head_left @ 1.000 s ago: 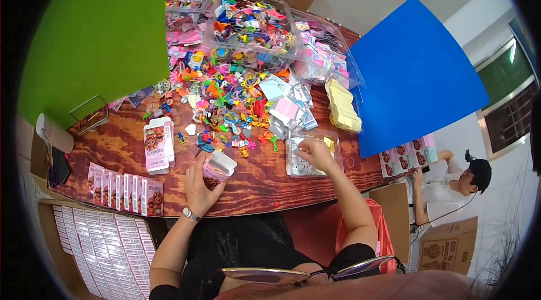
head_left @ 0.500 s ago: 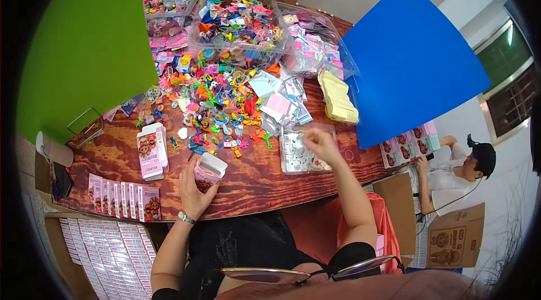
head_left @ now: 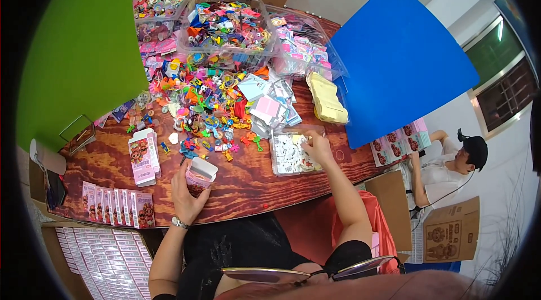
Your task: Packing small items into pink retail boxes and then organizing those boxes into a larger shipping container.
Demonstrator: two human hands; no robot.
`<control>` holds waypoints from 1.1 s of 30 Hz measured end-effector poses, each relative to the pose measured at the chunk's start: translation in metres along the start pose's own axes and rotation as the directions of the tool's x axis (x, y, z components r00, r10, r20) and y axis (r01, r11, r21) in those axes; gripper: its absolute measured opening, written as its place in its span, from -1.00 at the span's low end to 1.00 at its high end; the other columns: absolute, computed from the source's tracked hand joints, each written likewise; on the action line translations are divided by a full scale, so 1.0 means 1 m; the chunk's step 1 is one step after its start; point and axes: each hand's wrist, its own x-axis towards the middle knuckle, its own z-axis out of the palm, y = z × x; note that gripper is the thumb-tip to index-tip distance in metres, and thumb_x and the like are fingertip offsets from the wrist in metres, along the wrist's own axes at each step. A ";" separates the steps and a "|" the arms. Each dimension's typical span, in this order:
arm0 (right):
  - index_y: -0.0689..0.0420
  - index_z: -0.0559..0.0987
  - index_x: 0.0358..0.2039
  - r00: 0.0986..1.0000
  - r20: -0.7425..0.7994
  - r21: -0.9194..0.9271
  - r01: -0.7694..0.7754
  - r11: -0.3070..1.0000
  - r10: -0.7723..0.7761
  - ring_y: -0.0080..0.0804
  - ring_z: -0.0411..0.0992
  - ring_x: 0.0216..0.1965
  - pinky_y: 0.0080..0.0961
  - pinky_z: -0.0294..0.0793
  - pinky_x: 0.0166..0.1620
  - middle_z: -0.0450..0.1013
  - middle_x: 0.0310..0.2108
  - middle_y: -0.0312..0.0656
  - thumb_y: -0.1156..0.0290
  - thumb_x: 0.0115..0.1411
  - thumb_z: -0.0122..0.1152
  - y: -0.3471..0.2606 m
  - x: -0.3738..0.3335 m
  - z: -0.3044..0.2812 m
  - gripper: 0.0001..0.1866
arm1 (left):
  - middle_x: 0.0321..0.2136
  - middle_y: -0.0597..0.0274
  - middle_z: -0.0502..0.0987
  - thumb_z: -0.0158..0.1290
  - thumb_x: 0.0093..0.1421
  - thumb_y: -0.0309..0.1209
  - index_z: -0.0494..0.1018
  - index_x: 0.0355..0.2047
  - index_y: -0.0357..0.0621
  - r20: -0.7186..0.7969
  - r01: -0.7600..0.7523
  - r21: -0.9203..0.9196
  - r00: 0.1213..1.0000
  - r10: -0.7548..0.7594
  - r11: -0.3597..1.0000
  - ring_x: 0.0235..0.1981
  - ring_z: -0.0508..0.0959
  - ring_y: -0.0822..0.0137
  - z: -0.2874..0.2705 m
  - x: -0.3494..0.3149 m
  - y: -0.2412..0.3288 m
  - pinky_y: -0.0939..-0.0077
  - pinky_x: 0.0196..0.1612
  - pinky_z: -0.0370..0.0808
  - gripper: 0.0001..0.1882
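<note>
My left hand (head_left: 189,196) is wrapped round a small pink printed carton (head_left: 198,180) that stands on the table with its top flaps up and its mouth open. My right hand (head_left: 319,149) reaches over a shallow clear plastic tray (head_left: 275,166) of flat white pieces with small dark prints. The fingers of that hand are pinched together at the tray's right part; anything between them is too small to make out. Left of the carton lie flattened, unfolded pink cartons (head_left: 145,159). A mound of small colourful plastic toys (head_left: 208,103) spreads beyond both hands.
Clear tubs (head_left: 225,51) of trinkets stand at the back. Beside the toys lie flat packets (head_left: 267,105) and a yellow stack (head_left: 328,100). Filled pink cartons (head_left: 117,205) line the front left. Green (head_left: 79,46) and blue (head_left: 406,63) panels flank the table; a co-worker (head_left: 451,170) sits at right.
My right hand has come down from above the tray to the pieces in it. The left hand still holds the carton, now turned slightly. The whole view has shifted a little.
</note>
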 end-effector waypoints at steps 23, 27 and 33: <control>0.13 0.60 -0.24 0.578 -0.086 0.160 0.812 0.561 -0.812 -0.25 0.59 -0.39 -0.43 0.57 -0.32 0.57 -0.40 -0.12 0.51 0.10 0.38 -0.259 -0.079 0.054 -0.80 | 0.00 -0.09 0.51 0.38 -0.14 -0.37 0.24 0.24 -0.26 -0.172 -0.064 -0.001 0.983 0.063 0.998 -0.02 0.54 -0.09 0.003 0.005 0.019 0.14 0.02 0.50 -0.09; 0.11 0.61 -0.25 0.461 -0.023 0.012 0.887 0.461 -0.887 -0.27 0.57 -0.28 -0.39 0.57 -0.24 0.57 -0.27 -0.16 0.49 0.05 0.41 -0.268 -0.084 0.052 -0.77 | 0.04 -0.11 0.49 0.40 -0.13 -0.37 0.15 0.30 -0.24 -0.198 -0.091 -0.019 0.977 0.085 0.996 -0.01 0.54 -0.09 -0.004 0.004 0.018 0.13 0.01 0.52 -0.01; 0.15 0.63 -0.15 0.515 -0.283 0.160 0.857 0.489 -0.809 -0.20 0.57 -0.19 -0.35 0.59 -0.18 0.55 -0.14 -0.12 0.48 -0.03 0.51 -0.243 -0.089 0.070 -0.61 | 0.07 -0.13 0.45 0.47 -0.15 -0.33 0.12 0.29 -0.13 -0.220 -0.042 -0.105 0.975 0.018 0.994 0.04 0.55 -0.03 -0.004 -0.001 0.012 0.15 0.04 0.51 0.03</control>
